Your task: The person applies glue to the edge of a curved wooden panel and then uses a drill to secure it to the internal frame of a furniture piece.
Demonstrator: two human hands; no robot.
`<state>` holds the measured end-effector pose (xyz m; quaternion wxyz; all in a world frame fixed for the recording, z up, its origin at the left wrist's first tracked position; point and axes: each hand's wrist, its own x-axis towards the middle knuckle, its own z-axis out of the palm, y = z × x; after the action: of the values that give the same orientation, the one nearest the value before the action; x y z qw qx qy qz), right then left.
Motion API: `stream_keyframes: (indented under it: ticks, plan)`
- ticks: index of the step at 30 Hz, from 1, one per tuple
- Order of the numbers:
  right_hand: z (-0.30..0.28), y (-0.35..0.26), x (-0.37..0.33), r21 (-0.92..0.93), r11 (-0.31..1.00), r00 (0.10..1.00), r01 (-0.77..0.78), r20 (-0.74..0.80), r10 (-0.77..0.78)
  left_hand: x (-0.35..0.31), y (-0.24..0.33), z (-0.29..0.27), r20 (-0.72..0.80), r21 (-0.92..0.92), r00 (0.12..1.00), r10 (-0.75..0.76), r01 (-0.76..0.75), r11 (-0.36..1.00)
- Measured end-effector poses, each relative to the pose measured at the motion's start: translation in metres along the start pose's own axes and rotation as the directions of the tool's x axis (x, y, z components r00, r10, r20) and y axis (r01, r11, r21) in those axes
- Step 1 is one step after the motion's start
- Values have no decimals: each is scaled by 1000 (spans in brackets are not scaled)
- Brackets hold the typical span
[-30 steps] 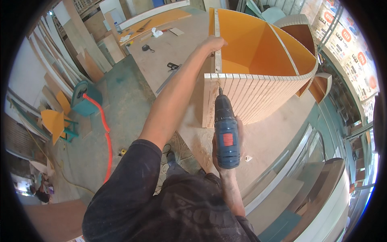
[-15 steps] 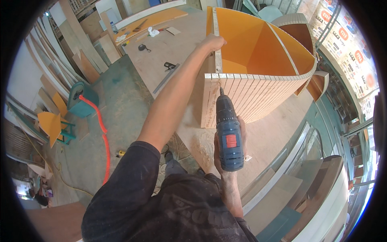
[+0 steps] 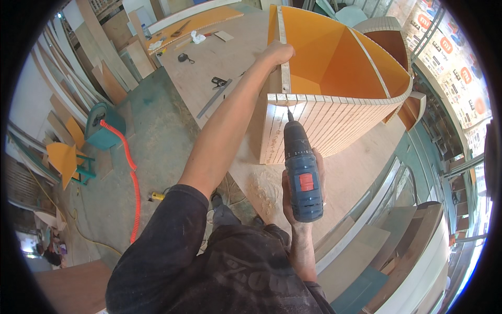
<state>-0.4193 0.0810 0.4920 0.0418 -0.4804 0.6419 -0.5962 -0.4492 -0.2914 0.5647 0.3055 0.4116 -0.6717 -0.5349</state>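
A wooden cabinet carcass (image 3: pixel 334 128) with a curved, slotted outer face and yellow inner panels stands on the plywood table in front of me. My left hand (image 3: pixel 278 54) is closed over the top edge of its left end panel. In my right hand (image 3: pixel 288 201) is a blue-black cordless drill (image 3: pixel 303 180) with a red patch, gripped from below. Its bit (image 3: pixel 291 115) points away from me at the upper left corner of the slotted face. Whether the tip touches the wood, I cannot tell. A bright patch of light lies on the wood round the tip.
On the plywood table (image 3: pixel 230 47) lie a combination square (image 3: pixel 214 97), a tape measure (image 3: pixel 183 58) and a crumpled white cloth (image 3: pixel 197 37). A coiled red hose (image 3: pixel 130 157) runs across the floor at left. Boards (image 3: pixel 387 261) lean at lower right.
The drill has shifted slightly right and towards me, and a light now shines on the wood at its bit. My left hand keeps its hold on the end panel.
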Motion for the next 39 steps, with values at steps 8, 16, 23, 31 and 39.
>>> stream_keyframes:
  ticks: [8, 16, 23, 31, 39]
  plan:
    - [5, -8, 6, 4, 1000, 1000, 3, 8, -3, -7, 2, 6, -99, -13, 994, 50, -52, 999]
    - [9, -8, 11, -30, 999, 999, 30, -23, -31, 0, -2, -2, -28, -8, 998, 47, -47, 999]
    - [8, -5, 10, -29, 999, 999, -41, 16, 42, -9, 2, -1, -75, 19, 997, 33, -32, 999]
    - [7, -9, 14, -50, 999, 1000, 6, -15, -7, -13, 8, -2, -56, 75, 998, 8, -4, 997]
    - [8, -11, 16, -21, 1000, 1000, 13, -10, -13, -14, 6, 5, -124, 14, 992, -12, 13, 1000]
